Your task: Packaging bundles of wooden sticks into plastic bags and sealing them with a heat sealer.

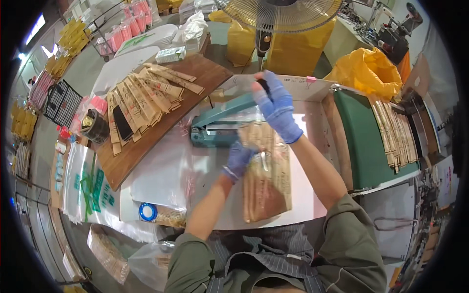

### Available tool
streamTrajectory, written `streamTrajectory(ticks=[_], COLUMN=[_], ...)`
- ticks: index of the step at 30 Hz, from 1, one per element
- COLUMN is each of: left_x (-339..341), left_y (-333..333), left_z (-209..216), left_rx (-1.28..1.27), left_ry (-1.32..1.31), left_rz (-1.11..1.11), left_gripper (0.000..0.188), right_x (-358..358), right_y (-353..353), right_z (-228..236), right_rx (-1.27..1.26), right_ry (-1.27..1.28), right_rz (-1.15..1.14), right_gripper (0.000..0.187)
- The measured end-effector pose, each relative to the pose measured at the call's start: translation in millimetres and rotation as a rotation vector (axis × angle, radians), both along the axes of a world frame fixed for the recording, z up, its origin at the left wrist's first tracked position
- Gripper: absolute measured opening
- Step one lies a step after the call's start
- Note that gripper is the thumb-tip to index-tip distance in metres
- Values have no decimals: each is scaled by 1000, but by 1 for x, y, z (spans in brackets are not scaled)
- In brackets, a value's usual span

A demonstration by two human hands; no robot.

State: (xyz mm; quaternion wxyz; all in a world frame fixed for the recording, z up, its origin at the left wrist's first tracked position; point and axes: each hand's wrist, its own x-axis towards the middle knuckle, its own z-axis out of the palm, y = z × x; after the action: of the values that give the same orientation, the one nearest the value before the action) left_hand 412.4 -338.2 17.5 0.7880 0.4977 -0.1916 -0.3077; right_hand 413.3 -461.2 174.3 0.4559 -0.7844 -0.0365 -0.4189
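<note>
A teal hand-lever bag sealer (213,139) stands on the white work surface, its arm raised at a slant. My right hand (281,110), in a blue glove with bare fingertips, is closed around the black handle end of that arm. In a similar glove, my left hand (239,158) grips the upper left side of a clear plastic bag (266,188) packed with long, narrow brown paper packets. The bag's top lies beside the sealer's right end; whether it reaches between the jaws is hard to make out. Slight blur covers the left fingers.
On the left, a brown board (168,132) carries many loose paper packets (139,100). More packets (393,134) lie on a green belt (356,141) at right. A fan (281,14) stands ahead. A blue-lidded jar (148,211) and plastic bags (88,180) lie at near left.
</note>
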Motion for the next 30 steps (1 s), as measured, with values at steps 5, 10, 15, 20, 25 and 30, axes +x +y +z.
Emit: streamTrajectory(ticks=[5, 10, 15, 20, 25, 30], left_x=[16, -2, -96, -28, 32, 33], left_y=[77, 120, 173, 310, 306, 283], left_z=[19, -13, -33, -11, 10, -10], left_rx=[370, 685, 932, 512, 222, 822], left_ry=[139, -113, -307, 179, 306, -623], left_rz=[164, 186, 170, -437, 460, 276], left_gripper=[32, 47, 37, 80, 40, 24], right_x=[-2, -1, -1, -6, -62, -99], right_y=[-57, -49, -53, -36, 51, 161], right_z=[-111, -132, -146, -130, -151, -148], right_rx=[530, 663, 381, 667, 258, -292], right_ry=[254, 187, 194, 50, 228, 7], right_rz=[-44, -15, -158, 2, -256, -173], right_gripper=[12, 10, 11, 14, 32, 36])
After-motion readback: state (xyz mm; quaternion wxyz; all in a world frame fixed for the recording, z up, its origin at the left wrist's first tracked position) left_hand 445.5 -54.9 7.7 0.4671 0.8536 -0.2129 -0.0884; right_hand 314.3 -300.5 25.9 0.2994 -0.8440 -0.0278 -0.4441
